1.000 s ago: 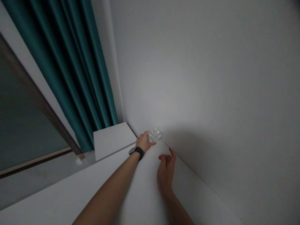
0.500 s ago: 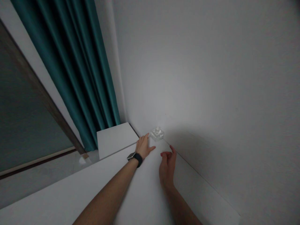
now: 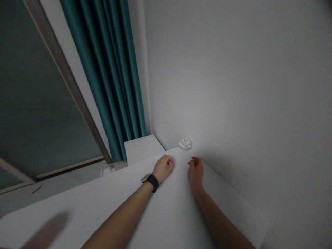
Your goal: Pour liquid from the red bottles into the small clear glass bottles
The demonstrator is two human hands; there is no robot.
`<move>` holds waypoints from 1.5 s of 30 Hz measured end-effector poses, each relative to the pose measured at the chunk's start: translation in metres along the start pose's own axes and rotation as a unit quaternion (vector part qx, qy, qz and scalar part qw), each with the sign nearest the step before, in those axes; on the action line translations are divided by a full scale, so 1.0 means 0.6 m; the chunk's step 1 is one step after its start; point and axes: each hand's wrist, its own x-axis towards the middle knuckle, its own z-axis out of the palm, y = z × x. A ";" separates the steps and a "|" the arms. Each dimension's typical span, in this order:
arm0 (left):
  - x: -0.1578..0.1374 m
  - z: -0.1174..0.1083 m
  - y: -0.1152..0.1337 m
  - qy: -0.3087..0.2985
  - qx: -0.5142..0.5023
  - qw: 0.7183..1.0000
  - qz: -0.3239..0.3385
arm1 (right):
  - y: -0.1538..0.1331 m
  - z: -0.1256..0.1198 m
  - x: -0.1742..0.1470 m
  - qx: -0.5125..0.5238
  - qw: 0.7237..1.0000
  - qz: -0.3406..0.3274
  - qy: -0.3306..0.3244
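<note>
My left hand [image 3: 163, 169] is forming a narrow ring, my right hand [image 3: 195, 173] is showing bent fingers, gap unclear; can't tell if either is gripping anything. Beyond, a clear object [image 3: 185, 144], detail unreadable, is sitting at the white tabletop's [image 3: 169, 204] far corner. Forearms [image 3: 121, 216] are running out of frame.

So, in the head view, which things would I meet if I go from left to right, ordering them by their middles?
Dark framed panel → teal curtain → left hand → clear faceted object → right hand.
</note>
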 end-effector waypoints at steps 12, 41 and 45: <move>-0.104 -0.148 0.037 -0.004 0.036 0.999 -0.008 | -0.060 -0.005 -0.043 -0.041 0.990 -0.117 -0.068; -0.429 -0.594 -0.068 0.106 0.133 0.974 -0.149 | -0.268 0.210 -0.458 0.146 0.798 -0.250 -0.529; -0.492 -0.602 -0.098 0.183 0.094 0.965 -0.164 | -0.289 0.232 -0.502 0.174 0.794 -0.230 -0.535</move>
